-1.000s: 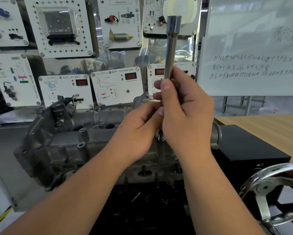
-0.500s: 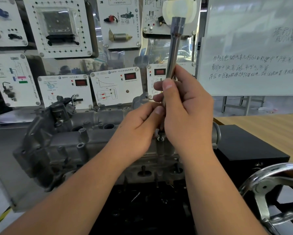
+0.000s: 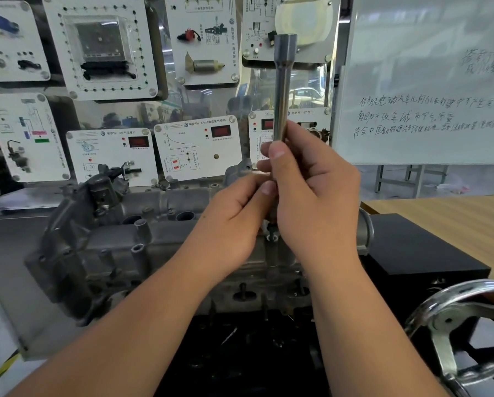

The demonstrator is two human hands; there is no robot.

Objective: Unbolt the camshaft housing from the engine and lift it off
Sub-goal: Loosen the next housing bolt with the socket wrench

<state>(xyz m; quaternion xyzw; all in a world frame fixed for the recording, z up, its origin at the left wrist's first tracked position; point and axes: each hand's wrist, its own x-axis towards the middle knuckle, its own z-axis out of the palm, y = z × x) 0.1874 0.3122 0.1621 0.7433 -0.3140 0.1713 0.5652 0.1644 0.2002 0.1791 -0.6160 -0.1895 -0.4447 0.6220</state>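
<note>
Steel, a long polished tubular socket wrench [image 3: 282,90], stands gripped in the right hand [image 3: 317,196], thumb and fingers wrapped round its lower shaft. The left hand [image 3: 234,222] pinches the same shaft just below, fingertips against the right hand's. Over the last second the tool has swung from a slight lean back to near upright, which suggests it is being spun by hand on a loosened bolt. Its long axis runs vertically, open hex end up, working end down toward a small dark bolt [image 3: 272,233] directly beneath the fingers. Under both hands lies the grey cast-aluminium camshaft housing [image 3: 142,236], lengthwise left to right, not yet lifted off the engine.
</note>
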